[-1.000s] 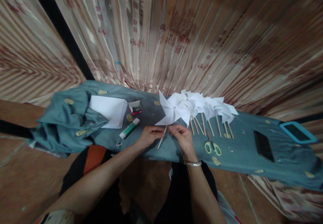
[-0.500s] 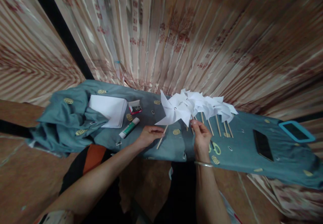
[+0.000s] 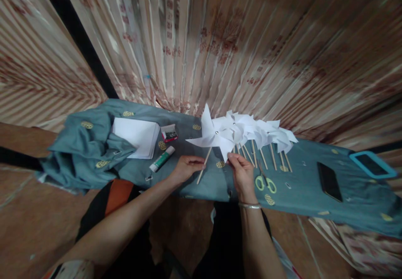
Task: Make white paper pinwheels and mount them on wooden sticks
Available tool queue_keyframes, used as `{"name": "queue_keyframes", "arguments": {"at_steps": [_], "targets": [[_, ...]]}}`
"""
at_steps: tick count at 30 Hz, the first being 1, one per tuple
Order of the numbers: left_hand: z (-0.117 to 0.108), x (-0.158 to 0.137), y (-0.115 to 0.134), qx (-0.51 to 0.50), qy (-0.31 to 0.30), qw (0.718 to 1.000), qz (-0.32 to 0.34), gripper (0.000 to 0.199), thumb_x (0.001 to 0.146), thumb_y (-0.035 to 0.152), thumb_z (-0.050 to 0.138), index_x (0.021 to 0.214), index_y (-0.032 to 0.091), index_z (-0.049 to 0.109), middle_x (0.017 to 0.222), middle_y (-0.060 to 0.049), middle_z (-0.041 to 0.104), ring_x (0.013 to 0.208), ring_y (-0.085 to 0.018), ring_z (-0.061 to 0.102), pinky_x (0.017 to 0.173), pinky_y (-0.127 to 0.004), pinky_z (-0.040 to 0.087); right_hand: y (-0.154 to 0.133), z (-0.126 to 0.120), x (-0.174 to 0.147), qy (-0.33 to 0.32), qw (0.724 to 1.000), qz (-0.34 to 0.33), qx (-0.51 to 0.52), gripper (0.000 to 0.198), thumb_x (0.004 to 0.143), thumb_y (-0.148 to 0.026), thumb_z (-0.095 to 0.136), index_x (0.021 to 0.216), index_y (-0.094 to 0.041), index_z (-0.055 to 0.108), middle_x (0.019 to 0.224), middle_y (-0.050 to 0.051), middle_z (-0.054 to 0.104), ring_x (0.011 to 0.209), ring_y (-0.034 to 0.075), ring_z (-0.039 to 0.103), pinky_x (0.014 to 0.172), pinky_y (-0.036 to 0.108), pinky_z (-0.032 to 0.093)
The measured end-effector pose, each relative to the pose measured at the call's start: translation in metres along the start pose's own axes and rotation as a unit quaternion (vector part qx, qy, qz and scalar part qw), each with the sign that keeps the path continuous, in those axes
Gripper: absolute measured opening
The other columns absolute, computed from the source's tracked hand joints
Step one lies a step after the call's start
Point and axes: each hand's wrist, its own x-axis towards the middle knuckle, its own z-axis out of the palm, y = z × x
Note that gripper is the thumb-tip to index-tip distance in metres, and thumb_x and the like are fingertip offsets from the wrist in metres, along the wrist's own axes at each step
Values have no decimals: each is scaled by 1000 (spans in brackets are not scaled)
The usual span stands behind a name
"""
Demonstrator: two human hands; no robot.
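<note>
A white paper pinwheel [image 3: 210, 133] with a shiny pin at its centre stands tilted on a thin wooden stick. My left hand [image 3: 188, 168] is closed around that stick below the paper. The fingers of my right hand [image 3: 242, 172] pinch the tip of the pinwheel's lowest blade. Behind it and to the right lie several more white pinwheels [image 3: 271, 131], overlapping, their sticks pointing toward me. Scissors [image 3: 265, 182] with light green handles rest just right of my right hand.
On the cloth-covered table [image 3: 298, 191] at left are a stack of white paper [image 3: 135, 134], a small box of pins [image 3: 169, 134] and a glue stick [image 3: 162, 159]. Toward the right lie a dark phone [image 3: 329, 181] and a blue-framed tablet [image 3: 373, 164]. A curtain [image 3: 201, 40] hangs behind.
The held pinwheel's blades have turned, and my right hand has shifted left and slightly down onto a blade tip. More of the scissors now shows. My left hand keeps its hold on the stick.
</note>
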Motion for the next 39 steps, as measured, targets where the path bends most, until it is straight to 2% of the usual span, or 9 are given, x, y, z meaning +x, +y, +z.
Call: {"name": "queue_keyframes", "arguments": {"at_steps": [8, 14, 18, 25, 30, 32, 34, 37, 39], "targets": [[1, 0, -1, -23, 5, 1000, 5, 23, 50, 23, 82, 71, 16, 77, 69, -2, 74, 66, -16, 64, 78, -32, 52, 0, 14, -12, -49, 998, 34, 2, 29, 56, -44, 83, 62, -19, 69, 57, -2, 62, 57, 12, 52, 63, 28, 39], [1, 0, -4, -13, -8, 1000, 13, 27, 52, 28, 84, 74, 15, 77, 74, -4, 75, 72, -19, 66, 79, -33, 53, 4, 23, -20, -77, 995, 4, -59, 34, 61, -50, 79, 60, -19, 64, 55, -4, 59, 53, 10, 46, 56, 25, 36], [3, 0, -5, -6, -16, 1000, 26, 26, 54, 29, 83, 75, 15, 77, 75, -5, 75, 75, -21, 67, 78, -34, 53, 9, 27, -25, -119, 986, -22, -115, 32, 65, -48, 75, 62, -18, 65, 56, -4, 58, 55, 11, 46, 57, 25, 36], [5, -1, -7, -44, -21, 999, 15, 32, 50, 31, 84, 76, 14, 77, 76, -4, 75, 73, -17, 65, 82, -33, 51, 19, 35, -27, -99, 985, -39, -137, 30, 68, -45, 71, 61, -17, 64, 55, -4, 55, 55, 11, 44, 58, 24, 36], [5, -2, -3, -70, -7, 997, 7, 36, 47, 30, 86, 78, 14, 76, 77, -4, 75, 74, -17, 66, 82, -33, 52, 10, 38, -21, -83, 978, -52, -182, 29, 69, -45, 68, 62, -17, 65, 56, -3, 58, 56, 12, 46, 57, 25, 35], [4, -2, 0, -68, 0, 998, 14, 34, 50, 28, 84, 80, 15, 77, 79, -4, 76, 77, -18, 67, 84, -33, 52, 0, 35, -13, -72, 968, -78, -227, 30, 72, -46, 65, 63, -17, 66, 57, -2, 60, 57, 13, 48, 57, 25, 35], [2, -3, 3, -56, 5, 998, 21, 32, 53, 26, 82, 83, 16, 77, 81, -3, 76, 80, -18, 67, 85, -33, 52, -10, 29, -1, -45, 944, -120, -303, 30, 75, -45, 61, 67, -17, 69, 59, -1, 61, 58, 14, 50, 58, 26, 35], [0, -3, 6, -32, 11, 999, 25, 27, 58, 24, 79, 84, 16, 77, 83, -4, 76, 83, -20, 68, 86, -34, 52, -21, 20, 21, 12, 887, -179, -426, 25, 77, -39, 60, 70, -17, 71, 69, 4, 69, 65, 17, 57, 63, 27, 37], [0, -3, 7, -21, 10, 999, 27, 25, 61, 24, 77, 84, 16, 77, 84, -4, 76, 83, -20, 68, 86, -34, 52, -22, 18, 33, 33, 847, -177, -500, 22, 77, -35, 60, 71, -17, 72, 75, 7, 72, 68, 18, 60, 63, 28, 37]]}}
